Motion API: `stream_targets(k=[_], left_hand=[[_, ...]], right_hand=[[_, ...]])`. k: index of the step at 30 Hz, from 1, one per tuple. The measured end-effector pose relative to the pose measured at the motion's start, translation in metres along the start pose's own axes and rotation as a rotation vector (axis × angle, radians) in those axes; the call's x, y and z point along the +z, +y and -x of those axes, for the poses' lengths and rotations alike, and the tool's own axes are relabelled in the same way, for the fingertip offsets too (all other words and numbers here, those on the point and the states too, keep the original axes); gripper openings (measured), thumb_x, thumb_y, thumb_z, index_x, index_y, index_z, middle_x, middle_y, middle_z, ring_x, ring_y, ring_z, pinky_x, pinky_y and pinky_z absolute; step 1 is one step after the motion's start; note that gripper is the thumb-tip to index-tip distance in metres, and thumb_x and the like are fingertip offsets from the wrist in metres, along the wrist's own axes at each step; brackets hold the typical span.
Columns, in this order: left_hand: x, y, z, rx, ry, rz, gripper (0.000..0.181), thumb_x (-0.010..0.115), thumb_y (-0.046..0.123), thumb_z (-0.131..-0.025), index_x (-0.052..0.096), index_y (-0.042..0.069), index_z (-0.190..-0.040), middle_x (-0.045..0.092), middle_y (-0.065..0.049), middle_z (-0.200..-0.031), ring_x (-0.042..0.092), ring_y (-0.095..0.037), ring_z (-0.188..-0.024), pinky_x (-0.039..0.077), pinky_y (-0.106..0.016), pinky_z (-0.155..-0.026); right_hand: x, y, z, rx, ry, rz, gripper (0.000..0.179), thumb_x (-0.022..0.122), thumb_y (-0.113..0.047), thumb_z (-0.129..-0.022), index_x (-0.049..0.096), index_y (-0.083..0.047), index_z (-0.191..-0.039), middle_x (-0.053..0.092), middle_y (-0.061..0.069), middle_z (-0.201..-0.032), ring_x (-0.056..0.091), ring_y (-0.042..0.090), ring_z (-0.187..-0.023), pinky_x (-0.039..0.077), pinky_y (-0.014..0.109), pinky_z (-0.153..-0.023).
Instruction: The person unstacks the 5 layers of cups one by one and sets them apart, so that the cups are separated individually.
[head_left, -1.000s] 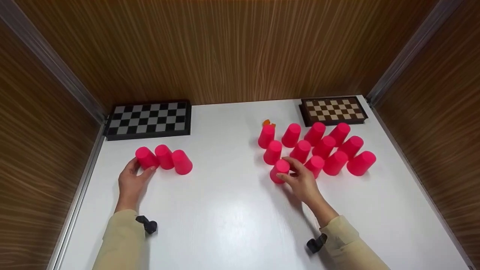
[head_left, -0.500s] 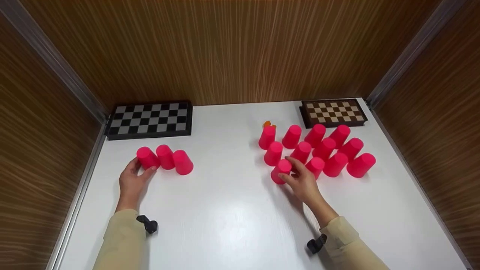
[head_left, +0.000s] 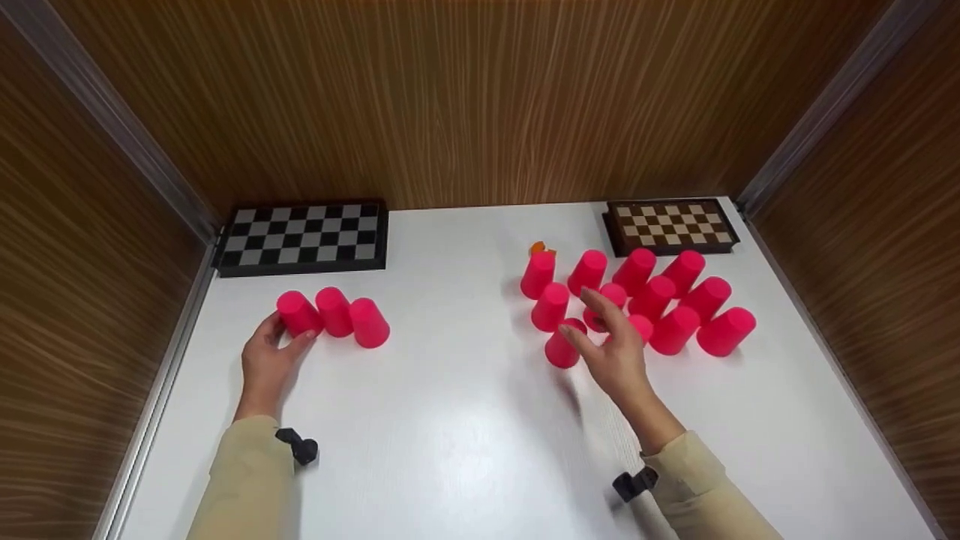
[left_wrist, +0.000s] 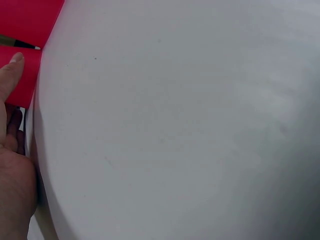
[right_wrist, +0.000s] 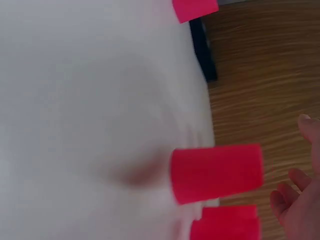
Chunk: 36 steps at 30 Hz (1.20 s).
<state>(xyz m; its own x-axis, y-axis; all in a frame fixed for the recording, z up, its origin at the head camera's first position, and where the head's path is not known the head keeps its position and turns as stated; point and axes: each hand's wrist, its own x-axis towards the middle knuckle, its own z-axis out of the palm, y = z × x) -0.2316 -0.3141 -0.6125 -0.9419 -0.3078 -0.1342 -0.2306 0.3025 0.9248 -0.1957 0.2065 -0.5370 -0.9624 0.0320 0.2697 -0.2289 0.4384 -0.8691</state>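
On the left of the head view, three pink cups stand upside down in a short row. My left hand (head_left: 264, 369) holds the leftmost cup (head_left: 298, 313) low on its side, thumb toward the front; in the left wrist view the thumb lies on this cup (left_wrist: 29, 82). On the right, several more upside-down pink cups stand in close rows. My right hand (head_left: 619, 365) is raised over the front of that group, thumb and fingers spread with nothing between them. Just beyond its thumb is the front-left cup (head_left: 562, 351), partly covered; the right wrist view shows the fingers (right_wrist: 300, 182) apart from a cup (right_wrist: 215, 172).
A black-and-grey checkered board (head_left: 300, 238) lies at the back left, a smaller brown one (head_left: 673, 225) at the back right. Small orange pieces (head_left: 538, 248) sit behind the cups. Wood-grain walls (head_left: 480, 105) enclose the white table (head_left: 442, 405).
My right hand has let go of the front-left cup, spread its fingers and lifted slightly up and right. The left hand still holds its cup in the same place.
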Motion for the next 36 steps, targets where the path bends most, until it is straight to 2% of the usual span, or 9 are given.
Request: stream_targets(k=[2,5,8,11,16,20,24,30,36], left_hand=[[0.000,0.000,0.000,-0.007,-0.001,0.007,0.086,0.081,0.035,-0.097,0.035,0.016,-0.167,0.040,-0.008,-0.168,0.032,-0.027,-0.158,0.034,-0.043,-0.125],[0.000,0.000,-0.001,-0.019,-0.006,0.006,0.087,0.081,0.036,-0.097,0.034,0.018,-0.168,0.040,-0.007,-0.169,0.031,-0.026,-0.158,0.034,-0.042,-0.125],[0.000,0.000,-0.002,-0.016,-0.005,0.008,0.087,0.081,0.037,-0.096,0.035,0.018,-0.167,0.040,-0.006,-0.168,0.031,-0.025,-0.158,0.035,-0.041,-0.124],[0.002,-0.002,-0.005,0.009,0.004,0.011,0.086,0.082,0.033,-0.096,0.037,0.014,-0.166,0.042,-0.009,-0.167,0.033,-0.027,-0.157,0.034,-0.041,-0.125],[0.002,-0.004,-0.006,0.018,0.018,0.018,0.082,0.082,0.025,-0.096,0.039,0.010,-0.165,0.043,-0.012,-0.166,0.034,-0.027,-0.157,0.031,-0.040,-0.126],[0.001,-0.005,-0.004,0.007,0.016,0.017,0.083,0.082,0.026,-0.096,0.038,0.012,-0.165,0.042,-0.011,-0.167,0.033,-0.027,-0.157,0.032,-0.040,-0.126],[0.002,-0.009,-0.001,0.006,0.016,0.008,0.083,0.082,0.028,-0.096,0.038,0.013,-0.165,0.043,-0.011,-0.166,0.034,-0.028,-0.157,0.034,-0.042,-0.125],[0.002,-0.008,-0.002,0.004,0.026,-0.004,0.082,0.083,0.028,-0.096,0.041,0.014,-0.165,0.045,-0.010,-0.165,0.035,-0.028,-0.156,0.034,-0.042,-0.125],[0.002,-0.005,-0.004,0.017,0.017,-0.010,0.081,0.082,0.031,-0.096,0.041,0.016,-0.164,0.045,-0.009,-0.165,0.035,-0.027,-0.156,0.035,-0.043,-0.124]], right_hand=[[0.010,-0.014,-0.006,-0.055,0.014,-0.022,0.067,0.086,-0.022,-0.093,0.057,-0.016,-0.152,0.060,0.004,-0.150,0.057,0.027,-0.136,0.052,0.055,-0.108],[0.033,-0.033,-0.016,-0.127,-0.008,-0.052,0.065,0.085,-0.023,-0.093,0.058,-0.017,-0.151,0.062,0.000,-0.148,0.058,0.021,-0.136,0.054,0.049,-0.107],[0.061,-0.049,-0.027,-0.187,-0.057,-0.069,0.063,0.085,-0.023,-0.093,0.059,-0.016,-0.150,0.064,0.000,-0.146,0.060,0.020,-0.134,0.055,0.046,-0.107],[0.092,-0.061,-0.039,-0.209,-0.122,-0.103,0.062,0.084,-0.022,-0.095,0.058,-0.012,-0.150,0.064,0.003,-0.146,0.061,0.021,-0.134,0.054,0.047,-0.108],[0.142,-0.073,-0.051,-0.136,-0.247,-0.128,0.061,0.082,-0.023,-0.096,0.057,-0.011,-0.151,0.063,0.004,-0.147,0.061,0.020,-0.134,0.053,0.046,-0.109],[0.177,-0.079,-0.054,-0.089,-0.314,-0.084,0.061,0.082,-0.023,-0.096,0.057,-0.009,-0.151,0.063,0.007,-0.148,0.061,0.023,-0.134,0.053,0.043,-0.108],[0.208,-0.080,-0.052,-0.008,-0.362,-0.046,0.062,0.082,-0.023,-0.097,0.057,-0.013,-0.152,0.063,0.007,-0.147,0.060,0.027,-0.135,0.053,0.042,-0.109],[0.241,-0.090,-0.058,0.068,-0.417,-0.026,0.062,0.080,-0.022,-0.098,0.055,-0.015,-0.154,0.060,0.009,-0.150,0.056,0.030,-0.138,0.051,0.041,-0.112],[0.263,-0.096,-0.060,0.130,-0.424,-0.032,0.066,0.083,-0.022,-0.096,0.054,-0.018,-0.155,0.059,0.011,-0.151,0.055,0.030,-0.138,0.055,0.033,-0.106]])
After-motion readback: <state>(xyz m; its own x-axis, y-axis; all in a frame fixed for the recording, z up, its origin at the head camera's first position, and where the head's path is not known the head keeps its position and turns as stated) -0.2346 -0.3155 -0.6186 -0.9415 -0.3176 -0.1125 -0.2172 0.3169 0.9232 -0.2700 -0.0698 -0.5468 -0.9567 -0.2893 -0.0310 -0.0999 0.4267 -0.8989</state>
